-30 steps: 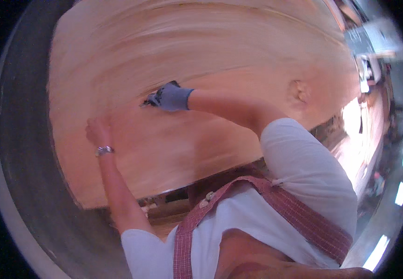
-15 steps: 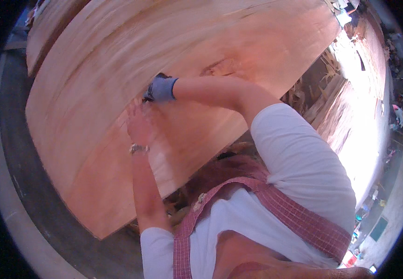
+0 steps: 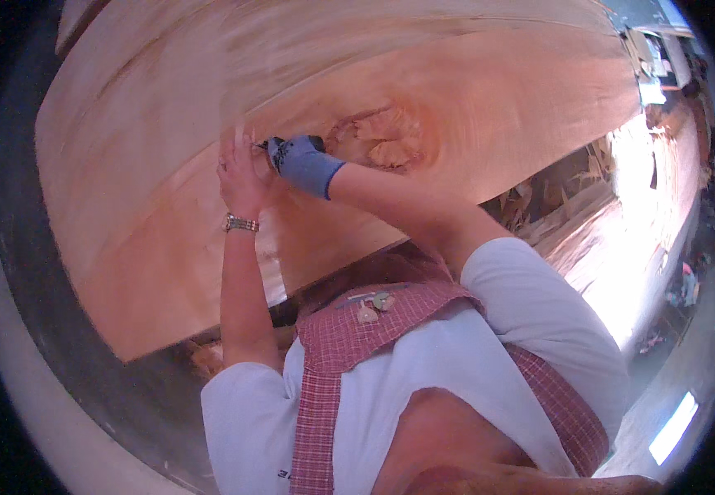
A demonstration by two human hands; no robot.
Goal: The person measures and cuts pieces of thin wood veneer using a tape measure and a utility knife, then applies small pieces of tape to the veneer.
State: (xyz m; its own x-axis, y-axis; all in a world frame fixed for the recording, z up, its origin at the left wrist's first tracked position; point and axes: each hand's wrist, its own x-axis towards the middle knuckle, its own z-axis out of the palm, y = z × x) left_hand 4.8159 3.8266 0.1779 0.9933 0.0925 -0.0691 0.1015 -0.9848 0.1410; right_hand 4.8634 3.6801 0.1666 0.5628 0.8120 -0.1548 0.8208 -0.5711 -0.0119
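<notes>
A large sheet of thin reddish-tan wood veneer point(image 3: 184, 239) spreads beneath both hands. My bare left hand point(image 3: 242, 175) lies on it with the fingers stretched out; a metal watch point(image 3: 242, 223) circles that wrist. Just to the right, my right hand point(image 3: 300, 163), in a blue and black glove, is closed around a utility knife point(image 3: 316, 143). Its black end sticks out behind the fist and a small dark tip points toward the left fingers. Most of the knife is hidden by the glove. A ragged, knotty patch point(image 3: 386, 136) shows in the wood right of the glove.
Another veneer sheet point(image 3: 98, 21) shows at the far left. Torn veneer scraps point(image 3: 576, 186) lie beyond the sheet's right edge, with a brightly lit pile beside them. Grey floor point(image 3: 28, 346) runs along the left side.
The head view has shifted. My right hand now stands slightly apart from the left, and the knife's tip and black end have come into sight. The left hand still rests on the veneer.
</notes>
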